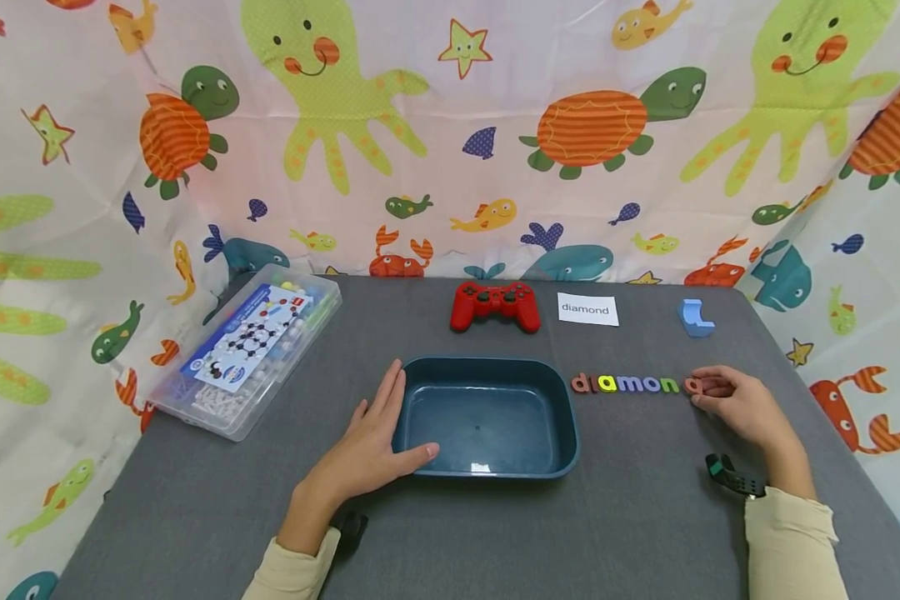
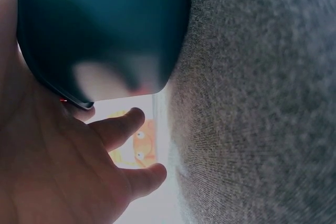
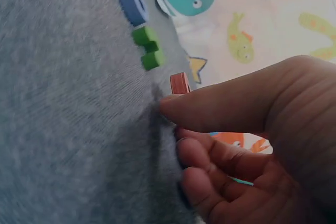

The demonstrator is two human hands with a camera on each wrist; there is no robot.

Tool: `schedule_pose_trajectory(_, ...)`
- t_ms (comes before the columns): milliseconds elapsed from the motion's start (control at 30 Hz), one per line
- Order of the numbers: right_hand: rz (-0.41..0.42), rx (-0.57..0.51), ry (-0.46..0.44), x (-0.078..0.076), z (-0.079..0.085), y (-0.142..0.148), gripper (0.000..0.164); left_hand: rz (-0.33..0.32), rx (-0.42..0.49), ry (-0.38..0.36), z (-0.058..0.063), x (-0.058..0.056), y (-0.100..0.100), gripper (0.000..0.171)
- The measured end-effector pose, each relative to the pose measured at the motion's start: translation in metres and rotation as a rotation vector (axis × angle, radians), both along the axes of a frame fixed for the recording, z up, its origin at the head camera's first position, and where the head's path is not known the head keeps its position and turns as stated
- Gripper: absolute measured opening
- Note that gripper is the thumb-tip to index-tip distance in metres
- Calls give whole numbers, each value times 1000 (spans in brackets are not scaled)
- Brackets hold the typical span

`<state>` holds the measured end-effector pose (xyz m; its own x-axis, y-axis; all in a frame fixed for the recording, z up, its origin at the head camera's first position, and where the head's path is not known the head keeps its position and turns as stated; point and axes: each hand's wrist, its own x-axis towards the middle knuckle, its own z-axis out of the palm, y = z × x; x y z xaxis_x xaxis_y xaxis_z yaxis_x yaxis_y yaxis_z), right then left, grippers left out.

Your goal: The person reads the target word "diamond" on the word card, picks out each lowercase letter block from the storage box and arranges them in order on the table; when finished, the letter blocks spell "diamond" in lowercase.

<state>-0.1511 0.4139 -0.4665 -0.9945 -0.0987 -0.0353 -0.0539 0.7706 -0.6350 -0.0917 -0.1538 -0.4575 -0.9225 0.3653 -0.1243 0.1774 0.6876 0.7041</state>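
A dark blue plastic bin sits in the middle of the table. My left hand lies against its left side, fingers straight, with the thumb over the near rim. In the left wrist view the bin wall is beside that hand. To the right of the bin, small coloured letters form a row reading "diamon", ending in a green n. At the row's right end my right hand pinches a reddish letter between thumb and fingers, at table level; its shape is partly covered.
A white card printed "diamond" lies behind the letters. Near it are a red game controller and a light blue block. A clear case of molecule model parts stands at left. A patterned curtain surrounds the table.
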Motion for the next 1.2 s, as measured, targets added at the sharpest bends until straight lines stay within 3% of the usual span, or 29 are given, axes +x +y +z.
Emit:
schedule_pose_trajectory(267,-11,-64,-11,-5,-11,6,40,-1,5,-4,0,-1,0,116)
schedule_pose_trajectory(600,12,-105,-19,-9,-10,9,44,1,-2,-5,0,-2,1,116)
schedule_pose_trajectory(1200,-33,-126,-61,-13,-12,7,46,3,-10,-20,-3,-3,2,117)
